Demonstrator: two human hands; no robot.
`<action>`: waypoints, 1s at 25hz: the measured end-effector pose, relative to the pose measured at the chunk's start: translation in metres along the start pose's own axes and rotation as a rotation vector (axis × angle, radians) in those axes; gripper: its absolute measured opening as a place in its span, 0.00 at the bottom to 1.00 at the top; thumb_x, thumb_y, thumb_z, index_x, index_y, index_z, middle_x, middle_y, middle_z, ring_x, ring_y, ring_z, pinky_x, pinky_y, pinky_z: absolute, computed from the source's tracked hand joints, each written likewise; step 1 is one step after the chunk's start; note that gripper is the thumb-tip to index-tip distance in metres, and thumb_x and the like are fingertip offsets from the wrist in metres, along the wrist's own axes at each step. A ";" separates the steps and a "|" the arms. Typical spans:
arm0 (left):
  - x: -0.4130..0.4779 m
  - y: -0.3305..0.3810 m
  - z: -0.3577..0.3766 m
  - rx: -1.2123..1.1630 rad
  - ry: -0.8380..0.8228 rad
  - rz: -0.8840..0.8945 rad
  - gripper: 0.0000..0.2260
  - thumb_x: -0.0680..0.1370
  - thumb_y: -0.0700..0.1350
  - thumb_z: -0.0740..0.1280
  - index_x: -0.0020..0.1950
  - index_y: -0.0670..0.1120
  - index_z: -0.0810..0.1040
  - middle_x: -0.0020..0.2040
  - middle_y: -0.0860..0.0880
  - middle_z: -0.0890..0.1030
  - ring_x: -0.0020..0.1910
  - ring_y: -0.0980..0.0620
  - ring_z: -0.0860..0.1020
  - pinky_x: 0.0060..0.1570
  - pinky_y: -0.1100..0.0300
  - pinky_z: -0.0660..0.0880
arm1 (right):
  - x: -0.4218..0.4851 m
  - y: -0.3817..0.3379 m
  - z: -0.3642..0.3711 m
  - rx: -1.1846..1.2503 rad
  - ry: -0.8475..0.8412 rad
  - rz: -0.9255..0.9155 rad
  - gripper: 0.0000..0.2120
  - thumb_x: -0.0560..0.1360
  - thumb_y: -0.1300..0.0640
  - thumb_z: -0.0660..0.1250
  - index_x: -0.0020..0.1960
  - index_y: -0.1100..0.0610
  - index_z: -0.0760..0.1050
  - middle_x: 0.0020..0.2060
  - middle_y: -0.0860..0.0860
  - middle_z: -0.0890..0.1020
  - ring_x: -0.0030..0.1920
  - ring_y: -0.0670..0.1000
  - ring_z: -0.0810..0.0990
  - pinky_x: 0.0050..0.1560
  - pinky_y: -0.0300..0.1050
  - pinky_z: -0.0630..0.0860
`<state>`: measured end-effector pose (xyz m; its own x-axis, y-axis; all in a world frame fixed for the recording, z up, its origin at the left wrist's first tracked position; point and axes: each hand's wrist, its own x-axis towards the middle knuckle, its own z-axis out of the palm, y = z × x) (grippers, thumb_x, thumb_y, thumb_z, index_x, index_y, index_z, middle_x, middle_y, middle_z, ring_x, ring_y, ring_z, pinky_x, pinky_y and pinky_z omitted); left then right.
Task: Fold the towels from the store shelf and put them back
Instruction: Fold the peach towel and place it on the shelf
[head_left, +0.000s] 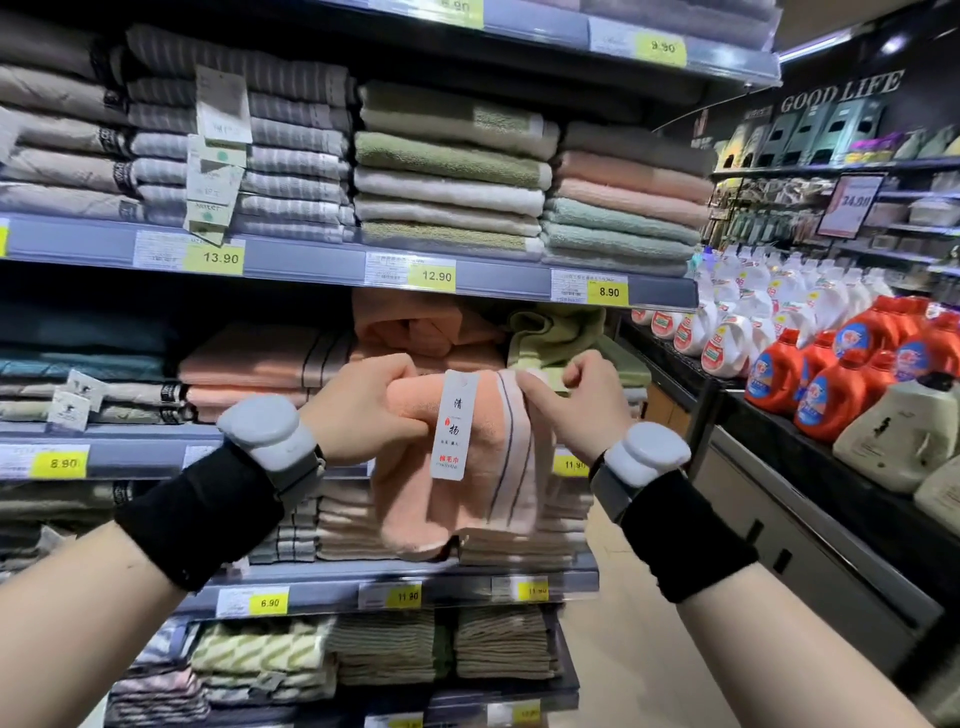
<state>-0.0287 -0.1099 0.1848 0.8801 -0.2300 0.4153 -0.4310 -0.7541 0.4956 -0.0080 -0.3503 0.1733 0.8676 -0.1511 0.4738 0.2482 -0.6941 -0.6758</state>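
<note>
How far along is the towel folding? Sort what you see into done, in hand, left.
Done: upper shelf stacks lie neatly folded. In hand: left hand and right hand grip a striped peach towel, hanging loose. Left: a crumpled pink towel and crumpled green towel behind it.

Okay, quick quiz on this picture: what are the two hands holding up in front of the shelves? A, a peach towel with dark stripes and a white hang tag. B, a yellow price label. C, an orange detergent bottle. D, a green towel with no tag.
A: the left hand and right hand both grip the top edge of a peach towel with dark stripes, and a white hang tag dangles from it.
</note>
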 end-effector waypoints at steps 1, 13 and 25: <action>-0.002 0.001 0.001 0.018 0.017 0.002 0.12 0.60 0.51 0.70 0.35 0.54 0.67 0.35 0.56 0.75 0.39 0.49 0.73 0.35 0.66 0.66 | -0.001 0.003 -0.002 -0.054 -0.031 0.056 0.22 0.70 0.36 0.66 0.38 0.54 0.65 0.34 0.49 0.70 0.36 0.52 0.69 0.34 0.45 0.63; -0.045 0.004 -0.008 -0.033 -0.051 0.127 0.15 0.57 0.39 0.64 0.39 0.54 0.66 0.44 0.55 0.82 0.41 0.56 0.77 0.40 0.60 0.74 | -0.021 0.008 0.037 1.140 -1.113 0.805 0.31 0.71 0.36 0.61 0.59 0.60 0.80 0.58 0.63 0.80 0.59 0.66 0.78 0.58 0.70 0.71; -0.080 -0.053 -0.057 -1.044 -0.150 -0.871 0.31 0.67 0.75 0.58 0.45 0.48 0.79 0.35 0.45 0.80 0.31 0.45 0.79 0.36 0.55 0.78 | -0.016 -0.060 0.089 1.384 -0.998 0.532 0.14 0.67 0.57 0.60 0.45 0.59 0.81 0.37 0.55 0.83 0.37 0.57 0.80 0.49 0.54 0.76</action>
<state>-0.0877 -0.0167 0.1685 0.9253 -0.0386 -0.3773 0.3792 0.1076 0.9190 0.0016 -0.2442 0.1561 0.7428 0.6664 -0.0647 -0.4288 0.3993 -0.8104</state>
